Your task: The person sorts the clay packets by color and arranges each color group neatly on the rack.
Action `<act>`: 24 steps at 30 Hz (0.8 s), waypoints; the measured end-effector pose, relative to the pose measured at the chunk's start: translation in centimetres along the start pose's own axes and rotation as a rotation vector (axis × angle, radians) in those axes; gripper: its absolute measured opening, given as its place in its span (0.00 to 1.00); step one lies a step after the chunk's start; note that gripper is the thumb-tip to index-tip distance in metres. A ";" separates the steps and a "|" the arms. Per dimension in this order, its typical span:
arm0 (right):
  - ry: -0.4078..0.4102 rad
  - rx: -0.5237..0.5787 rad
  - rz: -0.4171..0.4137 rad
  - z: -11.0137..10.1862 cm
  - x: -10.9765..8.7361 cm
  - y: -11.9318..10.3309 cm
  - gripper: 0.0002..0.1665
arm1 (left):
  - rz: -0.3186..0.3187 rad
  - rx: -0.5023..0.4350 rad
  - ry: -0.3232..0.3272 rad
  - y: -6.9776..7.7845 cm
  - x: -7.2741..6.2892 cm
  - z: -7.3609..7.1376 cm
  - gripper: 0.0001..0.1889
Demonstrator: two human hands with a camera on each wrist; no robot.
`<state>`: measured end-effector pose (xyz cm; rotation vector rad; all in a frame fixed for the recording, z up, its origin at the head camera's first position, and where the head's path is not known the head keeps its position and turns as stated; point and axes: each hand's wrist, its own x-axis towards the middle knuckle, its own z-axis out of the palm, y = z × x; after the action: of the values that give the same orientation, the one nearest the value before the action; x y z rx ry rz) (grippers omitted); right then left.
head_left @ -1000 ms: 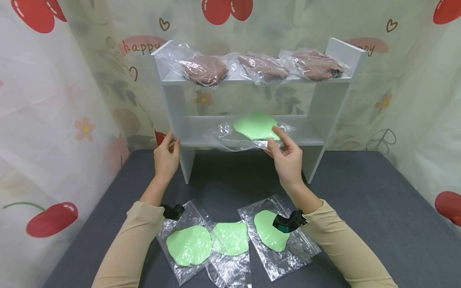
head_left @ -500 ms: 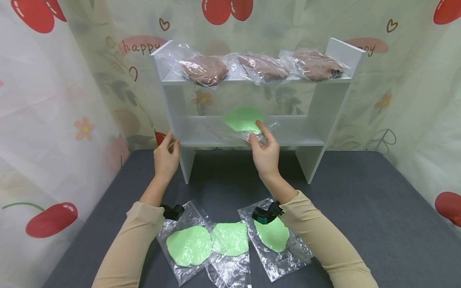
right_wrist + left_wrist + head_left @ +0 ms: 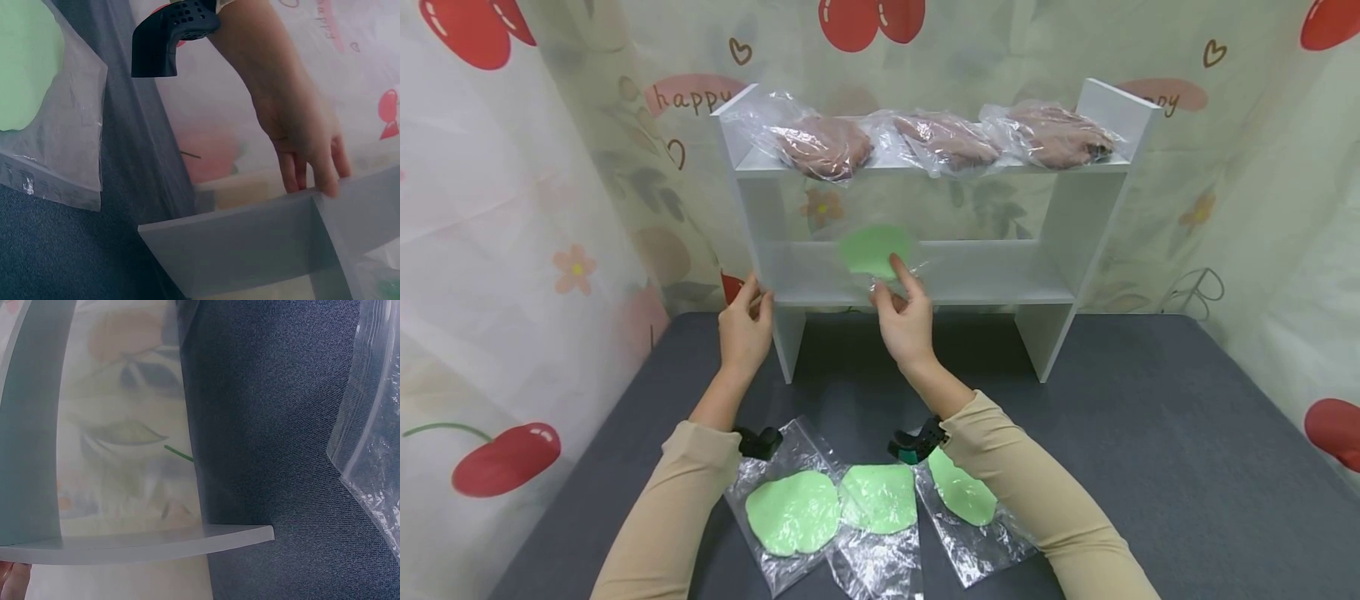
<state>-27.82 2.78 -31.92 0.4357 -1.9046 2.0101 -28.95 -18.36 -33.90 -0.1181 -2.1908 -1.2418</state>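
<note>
Head view, near side of the counter [image 3: 1157, 433]: three clear zip bags [image 3: 981, 554], each with a flat green slab, lie at 7, 6 and 5 o'clock. The first two overlap, the second runs out of frame, and the right sleeve [image 3: 1045, 508] and black wrist camera [image 3: 919, 442] hide part of the third. Beyond, the right hand [image 3: 906, 325] reaches up from 5 o'clock, thumb and fingers pinching a fourth bagged green slab [image 3: 871, 248] just above centre, before the middle shelf. Its film fades into the white board; whether they touch cannot be told. At 9 o'clock the left hand [image 3: 745, 333] is clamped on the side panel of the white shelf unit [image 3: 992, 279]; in the right wrist view its thumb overlaps the panel and other fingertips are partly hidden, while the left wrist view catches only fingertips at 8 o'clock. On the top shelf, at 11, 1 and nearly 2 o'clock, sit crinkled bags of lumpy brownish contents [image 3: 827, 148], obscured by glare. Farther back, a loose cable [image 3: 1201, 292] shows at 3 o'clock against cherry-print cloth [image 3: 1262, 167].
</note>
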 end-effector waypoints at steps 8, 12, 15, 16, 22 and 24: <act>-0.025 -0.038 -0.005 1.6 0.0 0.2 0.27 | 0.002 -0.005 0.005 -0.1 0.0 0.1 0.24; -0.051 -0.066 -0.016 2.2 0.1 0.4 0.27 | 0.004 -0.018 0.005 0.0 0.0 0.0 0.24; -0.067 -0.093 -0.033 2.7 0.2 0.6 0.26 | 0.005 -0.019 0.006 0.0 -0.1 0.0 0.24; -0.068 -0.095 -0.035 2.8 0.3 0.6 0.25 | 0.006 -0.019 0.007 0.1 -0.1 0.0 0.24; -0.063 -0.112 -0.004 3.6 0.5 0.8 0.23 | -0.001 -0.014 0.006 0.1 -0.1 0.0 0.24; -0.072 -0.090 0.023 3.9 0.5 0.9 0.23 | 0.000 -0.012 0.006 0.1 -0.1 0.0 0.24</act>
<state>-28.74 -1.10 -32.31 0.4701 -2.0426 1.9384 -28.83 -18.26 -33.87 -0.1191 -2.1786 -1.2538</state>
